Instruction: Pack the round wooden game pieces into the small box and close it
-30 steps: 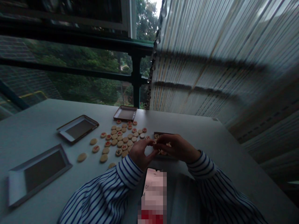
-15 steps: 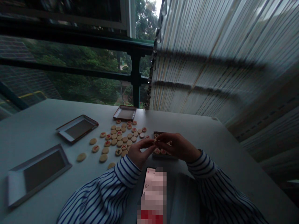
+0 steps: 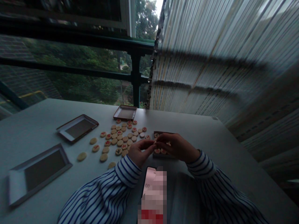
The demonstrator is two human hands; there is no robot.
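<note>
Lying beneath right fingers: boxed discs

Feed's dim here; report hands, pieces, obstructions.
Left hand, right hand: close together at box, grip unclear. Loose round pieces lie left of box. Right hand hides part of box.

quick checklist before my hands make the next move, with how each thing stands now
1. Box open at the top, with pieces inside: ok.
2. Whole inside of the box in sight: not ok, the right hand covers part of it.
3. Piece held between the fingertips of the left hand and right hand: cannot tell, too small and dark.
4. Loose pieces all marked side up: not ok, many show a blank face.
5. Phone apart from the box: ok, it lies on the near side.
</note>
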